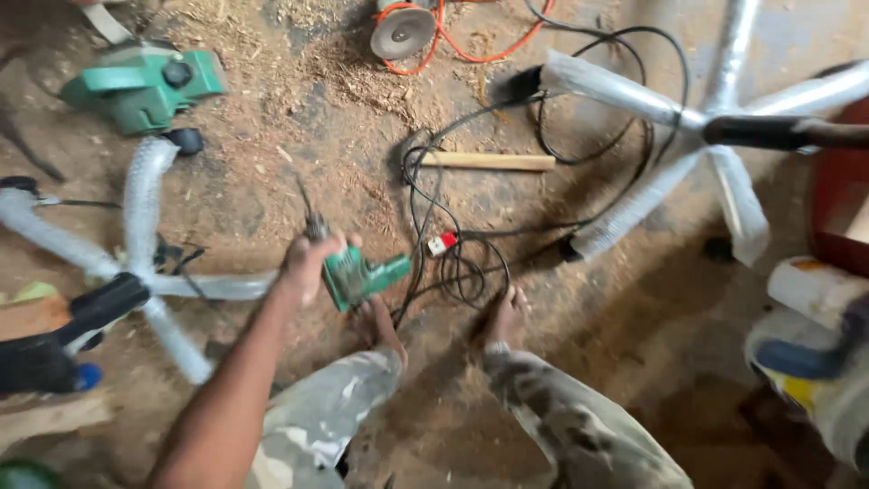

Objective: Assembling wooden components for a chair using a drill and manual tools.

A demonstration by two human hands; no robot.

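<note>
Wrapped chair bases [688, 118], perhaps planer [145, 83], sawdust.

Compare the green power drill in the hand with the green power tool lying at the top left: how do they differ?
The green power drill is gripped in the left hand above the floor, while the green power tool at the top left lies on the sawdust-covered floor, untouched. The drill looks slimmer, with a bit pointing up and away; the floor tool is broader and blockier. Both have green plastic housings.
</note>
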